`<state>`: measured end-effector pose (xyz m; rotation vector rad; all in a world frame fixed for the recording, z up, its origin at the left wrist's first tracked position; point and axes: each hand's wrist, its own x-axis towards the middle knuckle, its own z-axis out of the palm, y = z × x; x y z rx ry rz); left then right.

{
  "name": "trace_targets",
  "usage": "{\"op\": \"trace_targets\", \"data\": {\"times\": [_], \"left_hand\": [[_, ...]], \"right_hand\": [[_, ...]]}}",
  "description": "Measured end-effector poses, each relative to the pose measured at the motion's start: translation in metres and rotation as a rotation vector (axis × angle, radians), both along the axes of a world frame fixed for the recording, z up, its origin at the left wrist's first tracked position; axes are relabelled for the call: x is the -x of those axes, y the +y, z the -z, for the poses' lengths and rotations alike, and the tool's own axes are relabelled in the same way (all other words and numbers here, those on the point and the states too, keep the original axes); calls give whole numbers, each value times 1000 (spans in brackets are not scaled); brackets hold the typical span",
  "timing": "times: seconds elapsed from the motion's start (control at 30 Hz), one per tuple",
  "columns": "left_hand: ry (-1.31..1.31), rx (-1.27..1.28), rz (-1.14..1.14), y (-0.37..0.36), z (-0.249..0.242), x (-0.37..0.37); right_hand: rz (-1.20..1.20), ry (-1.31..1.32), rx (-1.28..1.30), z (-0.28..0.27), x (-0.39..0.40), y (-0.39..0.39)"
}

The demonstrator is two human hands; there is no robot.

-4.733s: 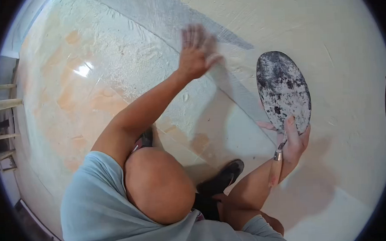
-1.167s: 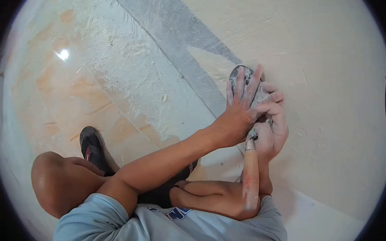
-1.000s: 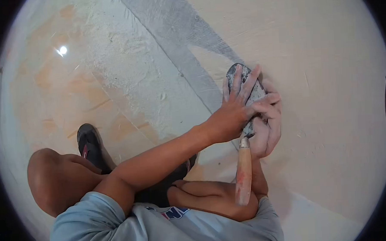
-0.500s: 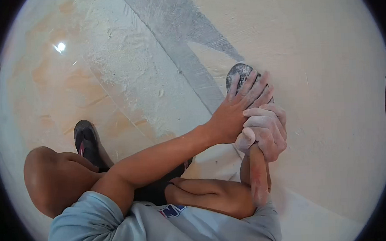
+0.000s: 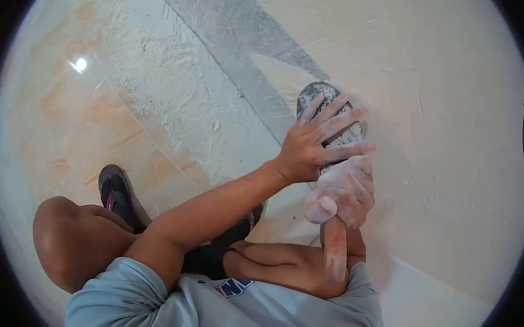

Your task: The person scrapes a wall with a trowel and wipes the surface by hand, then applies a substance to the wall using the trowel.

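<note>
A flat, round-ended dark tool (image 5: 310, 94), speckled with white dust, lies against the pale surface. Its wooden-looking handle (image 5: 336, 254), stained reddish, points back towards my body. My left hand (image 5: 311, 147) rests across the flat part, fingers spread and dusted white, so much of the tool is covered. My right hand (image 5: 344, 192) is coated in white powder and wrapped round the handle just below, thumb towards me. The underside of the tool is hidden, and its exact kind cannot be made out.
Beyond the tool, a grey band (image 5: 233, 42) with a pointed edge crosses the pale surface (image 5: 436, 126). White powder (image 5: 171, 91) is strewn over the orange-patterned floor (image 5: 97, 130). My dark shoe (image 5: 116, 190) stands at the left, near my bent knee (image 5: 58, 242).
Both hands and the tool have shifted slightly down and left. The fingers of my left hand have spread wider, and more of the dark tool shows between them.
</note>
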<state>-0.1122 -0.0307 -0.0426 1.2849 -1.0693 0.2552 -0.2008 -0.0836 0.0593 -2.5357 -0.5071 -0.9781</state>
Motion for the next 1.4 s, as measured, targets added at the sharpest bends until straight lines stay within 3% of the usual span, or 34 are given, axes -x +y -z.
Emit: {"op": "trace_targets", "data": {"times": [0.23, 0.3, 0.37, 0.47, 0.63, 0.7, 0.73, 0.9, 1.0, 1.17, 1.23, 1.4], "left_hand": [[30, -15, -36, -3, 2, -2], [40, -22, -96, -6, 12, -13], [44, -19, -49, -4, 14, -12], [61, -27, 34, 5, -7, 0], [71, 3, -9, 0, 9, -6], [79, -12, 8, 3, -3, -4], [76, -6, 42, 3, -4, 0], [73, -48, -82, -3, 18, -16], [62, -4, 10, 3, 7, -11], [64, 65, 37, 1, 12, -10], [32, 41, 35, 2, 11, -11], [28, -11, -52, -1, 7, -11]], "right_hand": [[8, -195, -6, 20, -16, -2], [15, -136, 0, 14, -23, -2], [-30, 96, -15, 4, -22, 1], [-7, 106, -5, -1, -23, 8], [-11, 148, 9, 5, -16, 6], [1, 15, -47, 3, -16, 6], [52, 129, -47, -12, -5, 13], [-36, -116, -65, 27, -37, -1], [76, 70, 27, -6, -24, 17], [14, 150, 92, -6, -20, 13], [35, -52, 94, 16, -15, 11], [52, -99, -19, 10, -22, 11]]}}
